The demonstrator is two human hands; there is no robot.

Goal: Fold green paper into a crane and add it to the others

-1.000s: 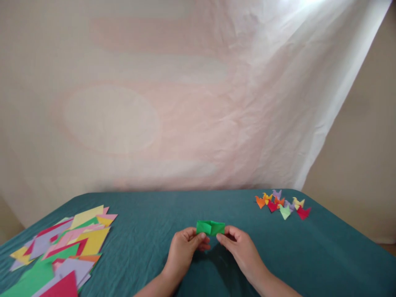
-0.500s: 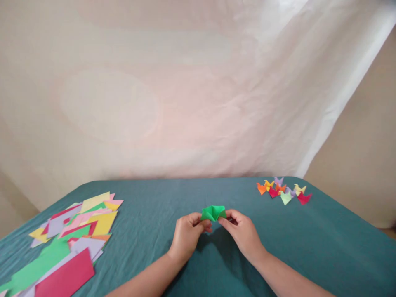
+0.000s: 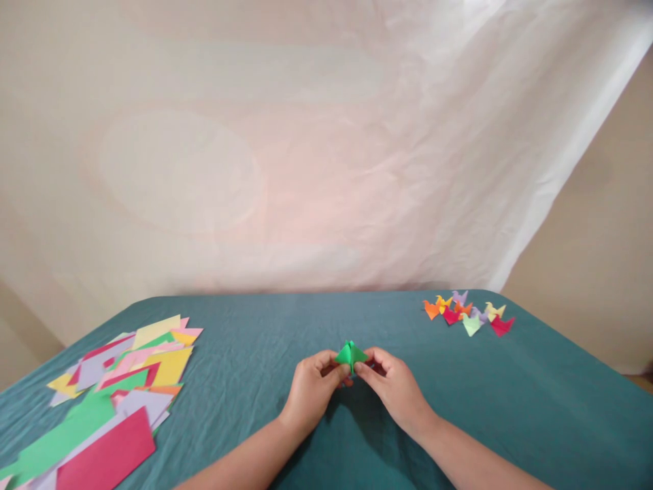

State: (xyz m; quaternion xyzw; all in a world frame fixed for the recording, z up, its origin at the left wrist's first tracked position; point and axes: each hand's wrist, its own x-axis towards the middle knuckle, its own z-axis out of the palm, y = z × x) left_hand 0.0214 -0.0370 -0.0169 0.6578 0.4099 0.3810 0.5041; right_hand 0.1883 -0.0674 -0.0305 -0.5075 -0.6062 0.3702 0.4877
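Observation:
A small piece of folded green paper (image 3: 351,355) is pinched between both my hands, just above the middle of the table. It now has a pointed, diamond-like shape with a ridge down its centre. My left hand (image 3: 315,388) grips its left side between thumb and fingers. On the opposite side, my right hand (image 3: 395,386) pinches it the same way, the two thumbs close together at its lower edge. The fingertips behind the paper are partly hidden.
A dark green cloth covers the table (image 3: 245,361). At the left lies a loose pile of coloured paper sheets (image 3: 109,449), overlapping one another. Several small folded paper birds (image 3: 472,324) stand in a cluster at the back right. A pale cloth backdrop (image 3: 306,170) hangs behind.
The green paper has gone from a wide, open-topped shape to a narrower, pointed one. My hands have drawn closer together, the thumbs nearer each other.

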